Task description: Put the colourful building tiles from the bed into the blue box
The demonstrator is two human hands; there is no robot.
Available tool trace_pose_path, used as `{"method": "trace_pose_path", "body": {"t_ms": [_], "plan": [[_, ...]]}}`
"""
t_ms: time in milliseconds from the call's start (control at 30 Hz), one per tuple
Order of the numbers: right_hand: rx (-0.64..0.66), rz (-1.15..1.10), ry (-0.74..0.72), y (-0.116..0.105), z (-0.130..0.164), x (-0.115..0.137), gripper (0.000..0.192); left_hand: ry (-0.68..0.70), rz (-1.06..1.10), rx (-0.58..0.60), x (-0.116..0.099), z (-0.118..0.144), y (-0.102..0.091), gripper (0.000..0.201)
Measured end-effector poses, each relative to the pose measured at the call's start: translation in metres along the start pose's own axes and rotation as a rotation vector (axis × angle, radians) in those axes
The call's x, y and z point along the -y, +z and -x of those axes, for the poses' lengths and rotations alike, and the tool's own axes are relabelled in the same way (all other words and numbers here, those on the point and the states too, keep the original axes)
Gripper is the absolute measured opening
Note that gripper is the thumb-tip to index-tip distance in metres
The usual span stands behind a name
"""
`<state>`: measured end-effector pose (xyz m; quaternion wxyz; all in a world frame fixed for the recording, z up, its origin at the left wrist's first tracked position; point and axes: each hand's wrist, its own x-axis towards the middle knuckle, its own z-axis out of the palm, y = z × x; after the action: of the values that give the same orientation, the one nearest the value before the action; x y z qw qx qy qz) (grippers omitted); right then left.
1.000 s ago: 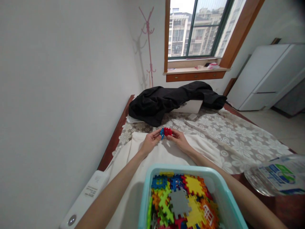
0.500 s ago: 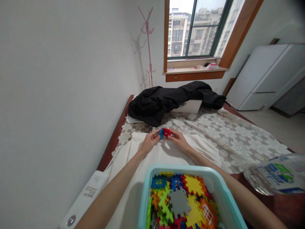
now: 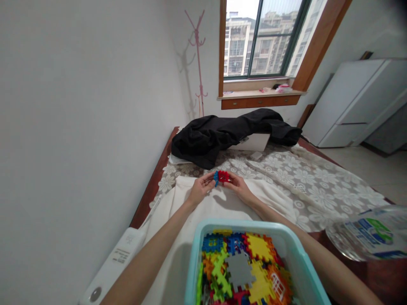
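Observation:
My left hand (image 3: 199,189) pinches a small blue toothed tile (image 3: 216,178) and my right hand (image 3: 239,187) pinches a red toothed tile (image 3: 223,176). The two tiles meet edge to edge between my fingertips, held just above a cream cloth (image 3: 219,207) on the table. Close to me stands a light-blue plastic bin (image 3: 194,250) holding several interlocking tiles in yellow, green, grey, orange, blue and red.
A black jacket (image 3: 229,133) lies over a white box at the table's far end. A lace floral tablecloth (image 3: 305,186) covers the right side. A white power strip (image 3: 114,260) lies at the left edge, a plastic bottle (image 3: 369,237) at the right. Wall on the left, window ahead.
The red tile has turned slightly against the blue one between my fingers. Both hands stay in nearly the same spot.

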<state>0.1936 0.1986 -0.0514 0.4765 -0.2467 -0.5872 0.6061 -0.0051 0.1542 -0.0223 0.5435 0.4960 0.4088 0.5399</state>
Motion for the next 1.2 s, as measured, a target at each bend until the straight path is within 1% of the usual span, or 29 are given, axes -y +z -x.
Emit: {"method": "trace_pose_path", "body": {"t_ms": [233, 433, 667, 767, 867, 967, 1067, 1200], "plan": [[0.022, -0.006, -0.013, 0.001, 0.000, 0.001, 0.045, 0.031, -0.044, -0.024, 0.002, 0.000, 0.003, 0.059], [0.010, -0.020, -0.042, 0.002, 0.002, 0.002, 0.052, 0.070, -0.107, -0.039, 0.003, 0.002, 0.006, 0.060], [0.003, 0.053, -0.060, 0.003, 0.001, -0.002, 0.049, 0.081, -0.180, -0.054, 0.003, 0.004, 0.008, 0.058], [-0.007, 0.032, -0.068, 0.001, 0.000, -0.001, 0.046, 0.084, -0.162, -0.065, 0.006, 0.000, 0.005, 0.050], [0.022, 0.008, -0.057, -0.001, 0.000, 0.002, 0.044, 0.073, -0.137, -0.092, 0.010, -0.004, 0.002, 0.042], [0.060, 0.016, -0.040, -0.002, 0.001, 0.005, 0.045, 0.046, -0.117, -0.120, 0.014, -0.006, 0.000, 0.042], [0.039, 0.023, -0.045, -0.002, 0.003, 0.005, 0.044, 0.025, -0.105, -0.136, 0.015, -0.006, 0.000, 0.043], [0.008, 0.016, -0.061, -0.002, 0.004, 0.004, 0.046, 0.001, -0.103, -0.144, 0.010, -0.004, 0.002, 0.042]]}}
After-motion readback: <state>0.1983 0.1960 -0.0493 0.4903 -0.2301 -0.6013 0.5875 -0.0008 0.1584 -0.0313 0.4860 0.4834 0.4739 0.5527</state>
